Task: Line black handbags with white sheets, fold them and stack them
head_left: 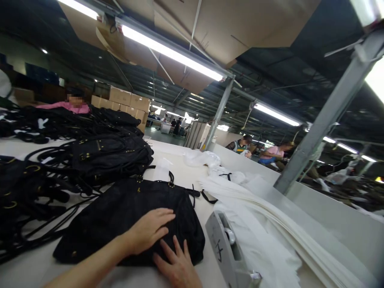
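A broad white worktop is stretching out before you, with a heap of black bags with long straps covering its left side. Thin white sheets are spreading over the right. Between them, a black fabric bag with brass-coloured fittings is lying right in front of you. A pale grey, box-shaped device is sitting just beside it. Your left hand is resting open on the bag, gripping nothing; your right hand, fingers spread, is touching its lower right part, also gripping nothing.
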A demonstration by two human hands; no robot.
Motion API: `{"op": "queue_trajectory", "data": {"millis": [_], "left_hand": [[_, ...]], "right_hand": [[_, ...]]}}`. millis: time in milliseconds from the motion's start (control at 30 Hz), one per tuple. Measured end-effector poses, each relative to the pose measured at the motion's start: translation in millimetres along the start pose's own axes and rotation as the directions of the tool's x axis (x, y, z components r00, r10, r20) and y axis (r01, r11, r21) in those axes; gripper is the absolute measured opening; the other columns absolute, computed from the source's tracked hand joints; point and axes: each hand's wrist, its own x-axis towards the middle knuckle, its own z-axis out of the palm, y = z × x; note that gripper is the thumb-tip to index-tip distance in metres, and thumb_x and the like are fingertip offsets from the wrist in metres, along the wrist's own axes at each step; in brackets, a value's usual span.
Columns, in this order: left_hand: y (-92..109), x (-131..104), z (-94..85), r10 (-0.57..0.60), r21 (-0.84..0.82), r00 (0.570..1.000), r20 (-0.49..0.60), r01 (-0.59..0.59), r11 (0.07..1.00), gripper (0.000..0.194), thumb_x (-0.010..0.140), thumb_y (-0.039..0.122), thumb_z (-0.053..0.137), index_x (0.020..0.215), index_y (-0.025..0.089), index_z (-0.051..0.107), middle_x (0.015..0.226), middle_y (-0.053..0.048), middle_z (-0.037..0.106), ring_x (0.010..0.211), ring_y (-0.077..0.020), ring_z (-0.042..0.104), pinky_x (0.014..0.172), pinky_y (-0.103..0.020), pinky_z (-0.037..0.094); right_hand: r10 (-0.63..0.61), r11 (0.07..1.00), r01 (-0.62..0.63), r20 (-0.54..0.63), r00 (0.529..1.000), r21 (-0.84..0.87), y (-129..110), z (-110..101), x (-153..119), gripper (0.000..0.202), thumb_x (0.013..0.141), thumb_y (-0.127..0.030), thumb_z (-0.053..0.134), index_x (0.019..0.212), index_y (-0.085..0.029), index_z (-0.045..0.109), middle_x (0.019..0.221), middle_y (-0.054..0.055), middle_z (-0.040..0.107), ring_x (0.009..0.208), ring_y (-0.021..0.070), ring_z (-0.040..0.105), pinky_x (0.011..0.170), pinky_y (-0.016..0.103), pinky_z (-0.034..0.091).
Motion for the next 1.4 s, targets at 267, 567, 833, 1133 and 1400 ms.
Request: {"op": "queue_trajectory", "data": {"millis": [267, 567, 833, 1133, 1400], "left_hand": [[-11.3, -31.6, 55.2, 0.051, 0.068, 0.997, 0.054, -0.054, 0.996, 0.05, 0.102, 0.035, 0.041, 0.15, 0.032, 0.029, 0.153, -0.001, 0.037, 0.141, -0.021, 0.036, 0.118, -0.046, 0.029], [-0.3, -21.5, 39.5, -0.012, -0.03, 0.985, 0.17, 0.017, 0.999, 0.055, 0.098, 0.027, 0.048, 0.149, 0.034, 0.03, 0.155, -0.007, 0.032, 0.143, -0.0276, 0.031, 0.117, -0.059, 0.023], [4.0, -20.8, 35.3, -0.016, -0.034, 0.981, 0.194, 0.023, 0.999, 0.056, 0.093, 0.028, 0.055, 0.144, 0.044, 0.036, 0.153, -0.006, 0.038, 0.14, -0.0371, 0.034, 0.107, -0.073, 0.026], [2.5, -32.1, 48.3, -0.023, -0.055, 0.995, 0.101, 0.029, 0.998, 0.045, 0.096, 0.042, 0.05, 0.14, 0.044, 0.041, 0.15, -0.005, 0.044, 0.138, -0.0369, 0.038, 0.107, -0.073, 0.026], [-33.2, -17.5, 114.5, 0.053, 0.355, 0.99, -0.132, -0.002, 0.935, 0.019, 0.099, 0.034, 0.05, 0.1, 0.03, 0.068, 0.098, 0.005, 0.072, 0.095, -0.0128, 0.066, 0.099, -0.032, 0.047]], "right_hand": [[-0.129, 0.942, 0.022, 0.3, 0.945, 0.335, 44.3, -122.0, 19.0, 0.089, 0.072, -0.004, 0.054, 0.151, -0.032, 0.024, 0.159, 0.005, 0.028, 0.145, 0.0278, 0.027, 0.113, 0.054, 0.034], [-0.098, 0.991, 0.101, 0.04, 0.994, -0.086, 100.7, -84.4, -13.3, 0.038, 0.082, 0.0, 0.052, 0.113, -0.018, 0.063, 0.12, 0.006, 0.069, 0.11, 0.0159, 0.065, 0.099, 0.026, 0.051], [-0.106, 0.93, 0.152, 0.151, 0.983, -0.334, 76.7, -63.0, -52.9, 0.054, 0.075, -0.009, 0.052, 0.128, -0.001, 0.058, 0.131, 0.023, 0.059, 0.115, 0.0334, 0.062, 0.093, 0.046, 0.055], [-0.184, 0.938, 0.168, 0.024, 0.983, 0.303, 53.5, -152.7, 157.0, 0.042, 0.093, -0.016, 0.041, 0.131, -0.022, 0.058, 0.126, 0.007, 0.067, 0.116, 0.0176, 0.063, 0.1, 0.032, 0.05], [0.422, 0.846, -0.113, -0.526, 0.738, 0.52, 65.8, 38.0, 112.8, 0.046, 0.097, -0.043, 0.04, 0.126, -0.012, 0.056, 0.121, 0.016, 0.066, 0.108, 0.0303, 0.066, 0.087, 0.044, 0.056]]}}
